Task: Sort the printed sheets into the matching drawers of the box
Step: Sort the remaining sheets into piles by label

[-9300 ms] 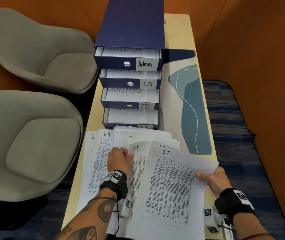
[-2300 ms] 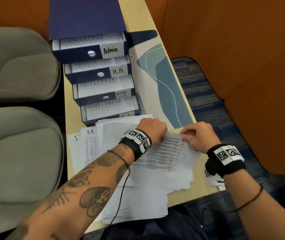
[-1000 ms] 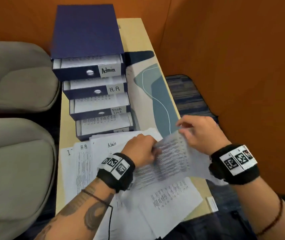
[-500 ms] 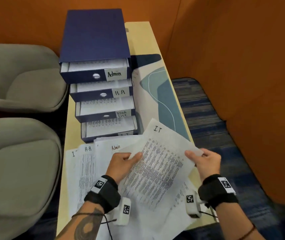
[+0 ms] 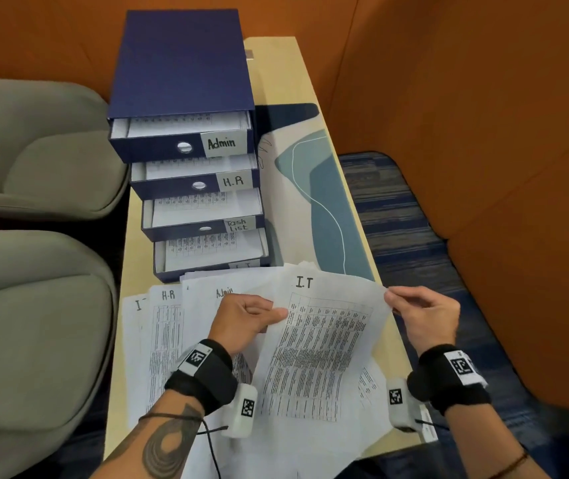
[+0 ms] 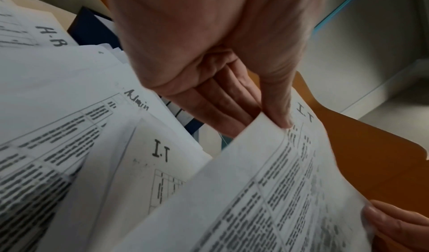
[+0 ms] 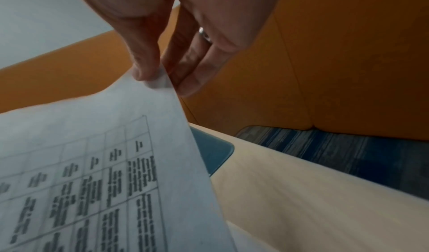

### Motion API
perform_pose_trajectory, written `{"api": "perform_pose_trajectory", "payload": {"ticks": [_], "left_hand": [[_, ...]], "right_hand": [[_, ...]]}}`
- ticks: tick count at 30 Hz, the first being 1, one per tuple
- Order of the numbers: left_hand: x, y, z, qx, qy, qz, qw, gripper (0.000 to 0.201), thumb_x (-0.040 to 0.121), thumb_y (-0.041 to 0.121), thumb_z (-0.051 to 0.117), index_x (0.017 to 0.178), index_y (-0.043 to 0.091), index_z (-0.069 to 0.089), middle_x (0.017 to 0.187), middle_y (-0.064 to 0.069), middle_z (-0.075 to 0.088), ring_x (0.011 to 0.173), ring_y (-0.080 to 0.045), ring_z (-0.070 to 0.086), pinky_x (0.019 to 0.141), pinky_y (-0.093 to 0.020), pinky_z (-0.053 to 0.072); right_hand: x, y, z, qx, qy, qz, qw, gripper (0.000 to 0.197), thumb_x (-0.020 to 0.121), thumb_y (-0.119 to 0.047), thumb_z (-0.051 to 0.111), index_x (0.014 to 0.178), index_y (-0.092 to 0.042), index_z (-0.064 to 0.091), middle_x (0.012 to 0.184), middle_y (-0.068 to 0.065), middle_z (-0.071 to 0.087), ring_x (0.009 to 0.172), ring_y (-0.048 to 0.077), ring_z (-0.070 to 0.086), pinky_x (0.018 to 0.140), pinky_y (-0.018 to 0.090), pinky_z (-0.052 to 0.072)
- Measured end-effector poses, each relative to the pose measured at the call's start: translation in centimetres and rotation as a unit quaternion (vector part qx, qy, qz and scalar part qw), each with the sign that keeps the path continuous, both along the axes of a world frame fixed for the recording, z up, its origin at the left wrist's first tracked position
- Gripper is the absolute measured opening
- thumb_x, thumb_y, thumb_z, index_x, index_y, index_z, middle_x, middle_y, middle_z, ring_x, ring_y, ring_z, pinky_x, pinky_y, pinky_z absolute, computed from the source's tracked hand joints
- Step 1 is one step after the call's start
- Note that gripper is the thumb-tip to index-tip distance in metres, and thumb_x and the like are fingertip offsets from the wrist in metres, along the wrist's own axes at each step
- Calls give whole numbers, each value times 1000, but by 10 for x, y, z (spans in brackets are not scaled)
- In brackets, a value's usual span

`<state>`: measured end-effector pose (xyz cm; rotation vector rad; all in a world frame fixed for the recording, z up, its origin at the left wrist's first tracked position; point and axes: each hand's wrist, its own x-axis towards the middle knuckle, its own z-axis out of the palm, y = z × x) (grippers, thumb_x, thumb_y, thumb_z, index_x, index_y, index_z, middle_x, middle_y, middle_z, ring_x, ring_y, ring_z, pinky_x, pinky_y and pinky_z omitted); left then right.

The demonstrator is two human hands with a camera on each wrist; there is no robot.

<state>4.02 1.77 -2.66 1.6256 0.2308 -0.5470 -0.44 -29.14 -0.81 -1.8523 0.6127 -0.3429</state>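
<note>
I read the blue drawer box (image 5: 186, 108) as my landmark: its four drawers stand pulled out in steps toward me, labelled Admin, H.R, Task List and, lowest, a half-hidden I.T, and each already shows printed paper inside — so sorting is partly done. Just in front of the box, an I.T sheet (image 5: 317, 344) is held above the loose pile (image 5: 169, 340); my left hand (image 5: 245, 323) pinches its left edge, thumb on top and fingers beneath, and my right hand (image 5: 425, 319) pinches its upper right corner between thumb and fingers. I judge the step in hand to be carrying this sheet to the lowest drawer (image 5: 210, 250), which sits nearest the pile. Much remains: sheets headed H-R, Admin and I lie fanned on the table (image 5: 328, 88) in front of the box. The left wrist view adds a second I.T sheet (image 6: 160, 157) directly under the lifted one — hidden from the head view. The right wrist view confirms the corner pinch and shows a ring (image 7: 204, 34).
</note>
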Motion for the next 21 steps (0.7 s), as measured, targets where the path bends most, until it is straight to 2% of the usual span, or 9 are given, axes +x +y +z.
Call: {"api": "perform_pose_trajectory", "payload": {"ticks": [4,7,9,11,13,15,17,19,21], "left_hand": [[-5,2,-6,12,11,51,999,38,57,28,97,78,5,76,82,-15,79,84,-34,76,80,-42,63],[-6,7,-11,-27,37,95,994,41,54,29,97,78,4,76,89,-19,78,88,-39,76,84,-46,62],[-6,11,-16,-58,61,123,989,30,62,23,94,78,4,76,94,-22,78,88,-37,75,82,-44,62],[-5,16,-20,-60,82,153,983,20,74,16,90,81,5,74,100,-22,78,88,-34,75,80,-41,61],[-1,24,-29,-36,87,171,981,17,83,15,86,88,9,70,105,-22,77,87,-33,74,81,-44,60],[4,29,-32,0,88,167,982,18,88,14,81,99,15,67,109,-21,76,89,-31,74,86,-48,59],[7,31,-33,16,78,152,985,21,88,11,81,103,19,67,110,-14,76,98,-27,74,92,-41,60],[8,29,-25,19,57,150,987,18,87,6,81,98,16,71,103,-11,77,93,-23,75,80,-28,60],[10,27,-20,7,43,155,987,17,87,3,80,102,6,74,97,-16,79,88,-27,76,71,-26,62]], "right_hand": [[-6,-3,0,-60,-44,37,997,26,71,6,88,86,-14,81,93,3,76,85,14,73,77,15,56],[-13,-12,1,-78,-51,68,993,26,70,6,88,85,-14,81,97,5,75,89,19,72,80,23,58],[-21,-20,7,-65,-65,77,993,24,69,9,86,86,-8,81,94,9,76,87,26,73,80,24,59],[-31,-31,18,-39,-61,101,992,21,71,13,82,86,0,79,93,11,78,88,27,75,81,22,59],[-43,-45,29,2,-31,129,991,15,77,17,75,85,5,74,93,11,80,90,23,77,82,23,60],[-53,-63,35,41,-1,134,990,11,81,17,70,87,7,68,91,14,79,91,28,77,81,25,61],[-56,-77,37,91,2,117,989,11,80,7,72,89,6,65,93,24,75,89,33,74,80,27,62],[-53,-87,38,134,-2,102,986,27,72,-12,81,92,0,67,96,30,70,82,26,72,76,26,62],[-50,-94,36,132,-6,103,986,44,63,-34,94,91,-7,72,92,25,71,79,20,70,74,24,61]]}}
